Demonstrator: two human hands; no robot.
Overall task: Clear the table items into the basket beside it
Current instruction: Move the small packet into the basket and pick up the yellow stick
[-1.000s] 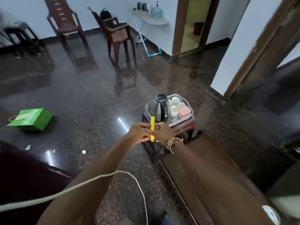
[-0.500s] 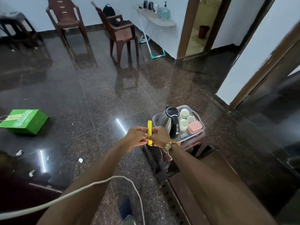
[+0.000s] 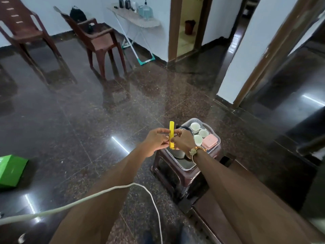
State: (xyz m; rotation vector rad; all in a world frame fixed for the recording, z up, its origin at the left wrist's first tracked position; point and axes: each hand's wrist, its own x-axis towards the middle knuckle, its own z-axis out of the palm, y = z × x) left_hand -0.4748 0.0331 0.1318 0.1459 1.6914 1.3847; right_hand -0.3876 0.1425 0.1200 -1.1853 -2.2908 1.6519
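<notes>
Both hands pinch a yellow plastic strip (image 3: 171, 128) upright over the near-left edge of the basket (image 3: 218, 139). The fingertips of the left hand (image 3: 156, 140) are on one side of it and those of the right hand (image 3: 183, 142) on the other. The basket sits on a brown plastic stool (image 3: 175, 175) just beyond the end of the dark tabletop (image 3: 219, 219). It is already crowded with a steel kettle (image 3: 178, 153), three white cups (image 3: 197, 139) and a pink box (image 3: 209, 141). Let go here, the light strip may glance off the kettle directly below and skip over the basket's left rim onto the polished floor (image 3: 105, 120). A loose fingertip hold could drop it early. The white cable (image 3: 88, 199) trailing under the left forearm, short of the basket, might snag a reach.
</notes>
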